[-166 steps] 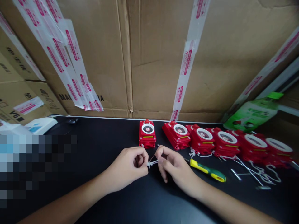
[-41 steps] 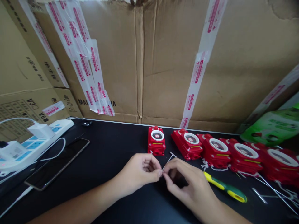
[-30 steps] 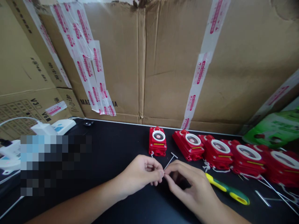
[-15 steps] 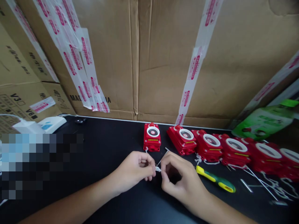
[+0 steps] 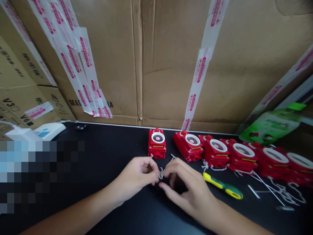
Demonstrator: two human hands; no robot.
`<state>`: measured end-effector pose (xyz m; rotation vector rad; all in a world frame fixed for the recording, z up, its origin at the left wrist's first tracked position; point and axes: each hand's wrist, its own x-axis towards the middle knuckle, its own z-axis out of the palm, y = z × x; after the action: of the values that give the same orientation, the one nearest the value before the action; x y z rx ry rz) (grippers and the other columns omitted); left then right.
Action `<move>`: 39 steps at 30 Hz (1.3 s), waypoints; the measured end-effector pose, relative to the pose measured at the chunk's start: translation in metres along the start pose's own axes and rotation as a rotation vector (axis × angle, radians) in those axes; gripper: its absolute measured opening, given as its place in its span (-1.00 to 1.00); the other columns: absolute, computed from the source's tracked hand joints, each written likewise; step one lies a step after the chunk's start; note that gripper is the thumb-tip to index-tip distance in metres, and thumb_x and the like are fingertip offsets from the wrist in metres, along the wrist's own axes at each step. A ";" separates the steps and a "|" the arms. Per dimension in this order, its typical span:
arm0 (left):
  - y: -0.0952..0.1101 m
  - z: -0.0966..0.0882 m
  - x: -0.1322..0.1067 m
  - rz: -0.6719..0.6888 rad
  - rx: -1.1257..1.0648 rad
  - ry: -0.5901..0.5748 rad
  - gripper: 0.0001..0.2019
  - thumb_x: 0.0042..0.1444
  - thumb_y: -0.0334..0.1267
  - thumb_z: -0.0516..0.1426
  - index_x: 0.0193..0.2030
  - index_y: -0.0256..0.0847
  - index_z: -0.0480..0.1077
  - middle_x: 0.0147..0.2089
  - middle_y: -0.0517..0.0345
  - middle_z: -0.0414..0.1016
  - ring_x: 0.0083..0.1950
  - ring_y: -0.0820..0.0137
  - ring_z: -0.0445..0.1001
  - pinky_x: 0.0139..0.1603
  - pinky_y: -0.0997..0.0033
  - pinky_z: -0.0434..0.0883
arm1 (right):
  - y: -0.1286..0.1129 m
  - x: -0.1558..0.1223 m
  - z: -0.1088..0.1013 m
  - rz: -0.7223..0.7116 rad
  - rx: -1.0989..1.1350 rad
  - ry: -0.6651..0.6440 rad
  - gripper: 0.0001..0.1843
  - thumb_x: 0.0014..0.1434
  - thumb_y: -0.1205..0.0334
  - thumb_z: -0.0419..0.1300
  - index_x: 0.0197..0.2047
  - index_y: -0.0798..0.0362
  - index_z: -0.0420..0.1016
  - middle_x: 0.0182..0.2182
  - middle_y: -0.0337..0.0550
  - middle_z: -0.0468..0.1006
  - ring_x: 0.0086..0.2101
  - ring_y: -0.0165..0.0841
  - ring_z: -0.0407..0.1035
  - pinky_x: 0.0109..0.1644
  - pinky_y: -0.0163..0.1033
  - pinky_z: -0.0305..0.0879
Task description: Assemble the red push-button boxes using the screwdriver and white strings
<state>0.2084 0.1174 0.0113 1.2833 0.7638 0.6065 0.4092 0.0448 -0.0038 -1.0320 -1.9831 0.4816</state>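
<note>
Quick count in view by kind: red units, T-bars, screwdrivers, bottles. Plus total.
Red units: 6
T-bars: 3
Screwdriver: 1
Bottle: 1
Total: 11

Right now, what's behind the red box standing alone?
Brown cardboard rises behind the red box. The box covers the patch of black table just behind it, so anything small there can't be seen.

Workshop bench (image 5: 102,147), by its red devices (image 5: 216,158), yellow-green screwdriver (image 5: 221,185) and cardboard backdrop (image 5: 168,88)
</note>
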 end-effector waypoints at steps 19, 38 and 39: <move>-0.005 -0.002 0.000 0.065 0.072 -0.024 -0.78 -0.01 -0.31 0.39 -0.28 -0.27 0.47 -0.35 0.23 0.48 -0.32 0.46 0.42 -0.21 0.43 0.37 | 0.000 0.007 0.000 0.193 0.114 0.011 -0.92 0.36 0.33 0.24 -0.19 0.00 0.56 -0.28 -0.20 0.60 -0.43 -0.45 0.46 -0.34 -0.34 0.38; -0.002 0.000 -0.002 0.079 0.149 -0.056 -0.78 0.03 -0.36 0.34 -0.21 -0.24 0.41 -0.29 0.24 0.45 -0.30 0.47 0.37 -0.20 0.42 0.36 | -0.004 0.004 0.004 0.129 0.036 0.032 -0.79 0.13 0.50 0.19 -0.26 -0.02 0.37 -0.34 -0.26 0.43 -0.45 -0.45 0.36 -0.40 -0.35 0.30; -0.002 0.000 -0.002 0.079 0.146 -0.055 -0.78 0.03 -0.35 0.34 -0.21 -0.23 0.41 -0.29 0.24 0.45 -0.30 0.46 0.37 -0.20 0.42 0.36 | -0.004 0.004 0.004 0.131 0.039 0.025 -0.79 0.13 0.50 0.19 -0.26 -0.02 0.35 -0.33 -0.25 0.43 -0.43 -0.44 0.36 -0.39 -0.34 0.30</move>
<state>0.2072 0.1156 0.0096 1.4644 0.7247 0.5846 0.4030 0.0459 -0.0011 -1.1430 -1.8849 0.5731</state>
